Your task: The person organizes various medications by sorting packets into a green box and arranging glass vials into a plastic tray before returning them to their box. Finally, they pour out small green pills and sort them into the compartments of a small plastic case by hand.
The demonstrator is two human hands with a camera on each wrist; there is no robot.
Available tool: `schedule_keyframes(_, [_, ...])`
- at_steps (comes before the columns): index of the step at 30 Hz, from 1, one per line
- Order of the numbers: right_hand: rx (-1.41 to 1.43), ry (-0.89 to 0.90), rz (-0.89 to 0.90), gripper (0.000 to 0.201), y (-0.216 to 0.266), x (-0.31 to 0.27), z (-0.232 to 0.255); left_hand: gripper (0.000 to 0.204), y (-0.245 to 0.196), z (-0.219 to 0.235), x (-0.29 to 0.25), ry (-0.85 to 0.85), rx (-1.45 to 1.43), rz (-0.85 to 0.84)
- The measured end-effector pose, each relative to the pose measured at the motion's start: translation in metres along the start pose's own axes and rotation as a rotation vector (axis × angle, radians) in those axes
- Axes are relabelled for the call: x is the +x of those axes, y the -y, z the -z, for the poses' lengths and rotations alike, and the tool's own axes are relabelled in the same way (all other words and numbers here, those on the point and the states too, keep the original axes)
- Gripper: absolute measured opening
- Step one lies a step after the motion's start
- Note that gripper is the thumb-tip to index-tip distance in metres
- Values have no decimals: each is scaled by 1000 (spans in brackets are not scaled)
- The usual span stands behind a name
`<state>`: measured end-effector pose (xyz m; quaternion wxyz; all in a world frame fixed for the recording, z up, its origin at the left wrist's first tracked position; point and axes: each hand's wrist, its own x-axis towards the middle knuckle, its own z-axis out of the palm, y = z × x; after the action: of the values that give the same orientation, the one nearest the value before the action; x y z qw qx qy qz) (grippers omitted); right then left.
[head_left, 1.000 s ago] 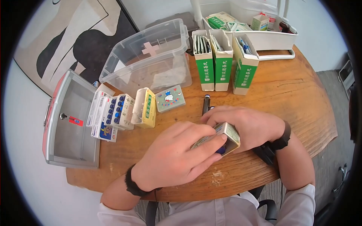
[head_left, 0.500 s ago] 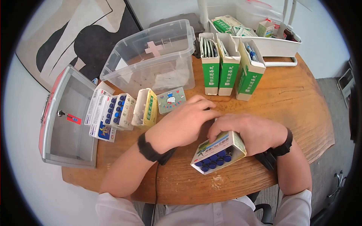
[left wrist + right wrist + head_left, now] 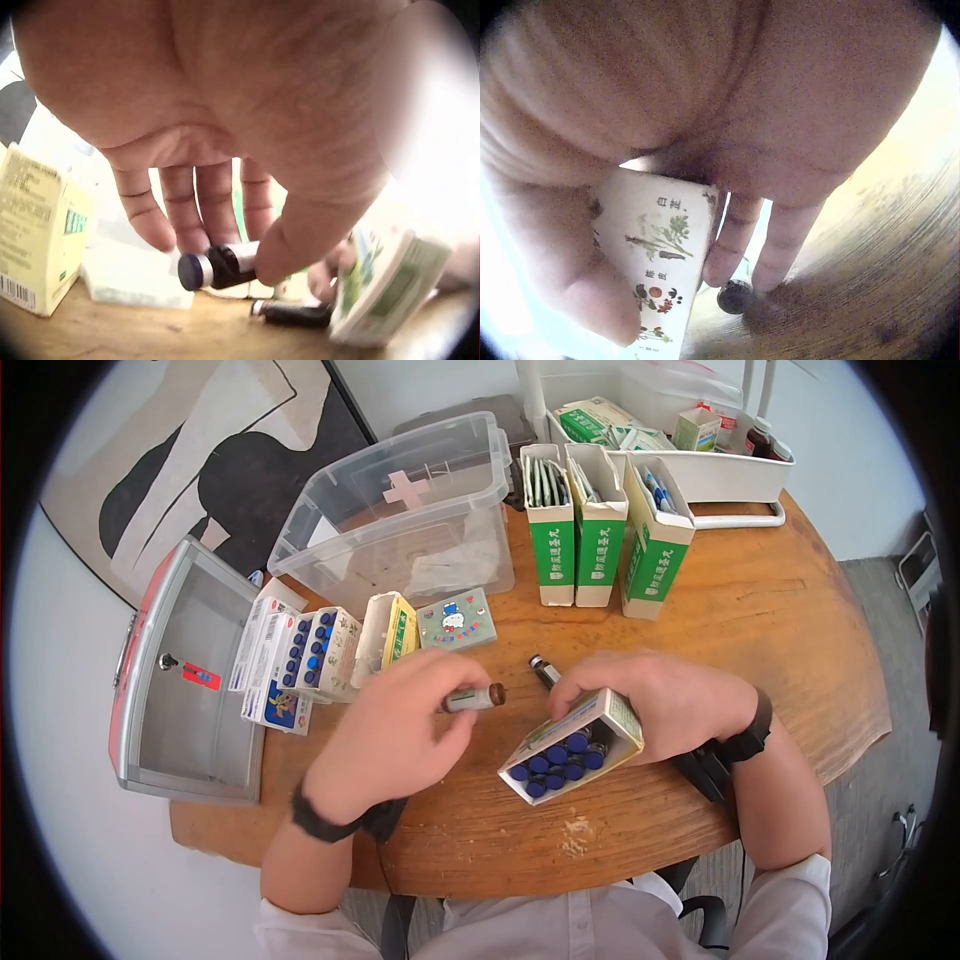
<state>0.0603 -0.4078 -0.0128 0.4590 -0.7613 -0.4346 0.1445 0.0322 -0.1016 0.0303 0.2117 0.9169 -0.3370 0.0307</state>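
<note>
My left hand [image 3: 395, 725] pinches a small glass vial [image 3: 472, 699] between thumb and fingers, held above the table. In the left wrist view the vial [image 3: 232, 264] has a dark blue cap pointing left. My right hand [image 3: 665, 700] grips a small printed carton [image 3: 575, 722], tilted with its open end towards me. Several blue-capped vials [image 3: 555, 760] are packed inside it. Another dark vial [image 3: 545, 670] lies on the wooden table just beyond the right hand's fingers. Plant drawings cover the carton side [image 3: 664, 247] in the right wrist view.
To the left stand a yellow carton [image 3: 402, 635], an open box of blue-capped vials [image 3: 335, 655] and a grey-framed case [image 3: 190, 680]. Behind are a decorated flat box [image 3: 458, 620], a clear bin [image 3: 400, 510], several green-white cartons [image 3: 655, 565] and a white caddy [image 3: 740, 470].
My left hand left the carton's opening, reached beyond the right hand, and has drawn back left holding a vial. The right hand keeps its grip on the carton, its vials now exposed.
</note>
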Motion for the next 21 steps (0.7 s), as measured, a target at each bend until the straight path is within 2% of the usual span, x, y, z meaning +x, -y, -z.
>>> schedule_keyframes(2, [-15,-9,1,53,0,0,0,34,-22,21,-5,-83,-204,-14])
schedule_keyframes(3, [-32,-12,7,54,0,1,0,34,-31,24,-6,-85,-204,-12])
schedule_keyframes(5, [-27,-9,-2,55,2,2,0,29,-51,18,-1,-106,-136,-245])
schedule_keyframes(6, [-20,-12,-14,56,2,2,0,29,-54,12,3,-109,-135,-244])
schedule_keyframes(8, [-27,-15,-30,57,5,1,0,29,-57,0,14,-161,-148,-380])
schedule_keyframes(12, [25,-22,-38,59,1,-1,-1,25,-67,-9,21,-75,-236,-370])
schedule_keyframes(16, [-38,-41,15,56,-2,-1,0,29,-45,5,29,-75,-213,-370])
schedule_keyframes(18, [4,-11,75,52,-4,1,0,33,-13,-5,42,-92,-179,-197])
schedule_keyframes(19, [7,2,57,48,-4,1,0,33,-2,-17,47,-99,-177,-194])
schedule_keyframes(21, [3,16,53,49,-4,1,2,31,13,-45,57,-130,-93,-347])
